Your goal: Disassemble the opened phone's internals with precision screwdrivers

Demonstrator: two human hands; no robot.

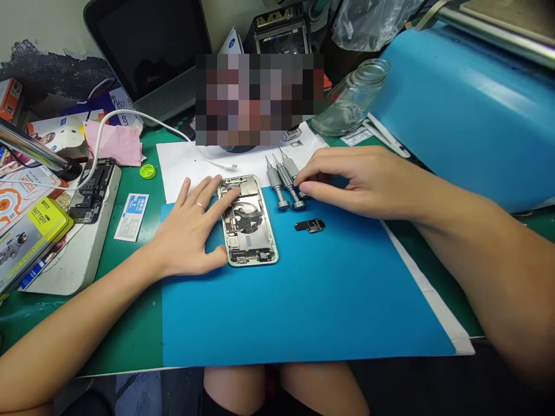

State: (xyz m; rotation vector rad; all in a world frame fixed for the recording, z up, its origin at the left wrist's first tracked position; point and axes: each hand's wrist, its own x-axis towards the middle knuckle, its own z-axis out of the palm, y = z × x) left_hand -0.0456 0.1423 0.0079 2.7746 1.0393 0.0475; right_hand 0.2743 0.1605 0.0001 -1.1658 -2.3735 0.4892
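An opened phone (249,231) with its inner parts bare lies on the blue mat (303,312). My left hand (191,231) rests spread at its left side, index fingertip over its upper part and thumb at its left edge. Three grey screwdrivers (277,182) lie side by side to the right of the phone, tips pointing away from me. My right hand (347,179) has its thumb and fingers closed at the rightmost screwdriver; its grip there is partly hidden. Below the screwdrivers sits a small black phone part (309,225).
A glass jar (351,98) leans at the back right. A white cable (143,114) arcs over the back left. At the left, another opened phone (92,190) lies on a white device (91,248) beside a yellow battery box (32,237).
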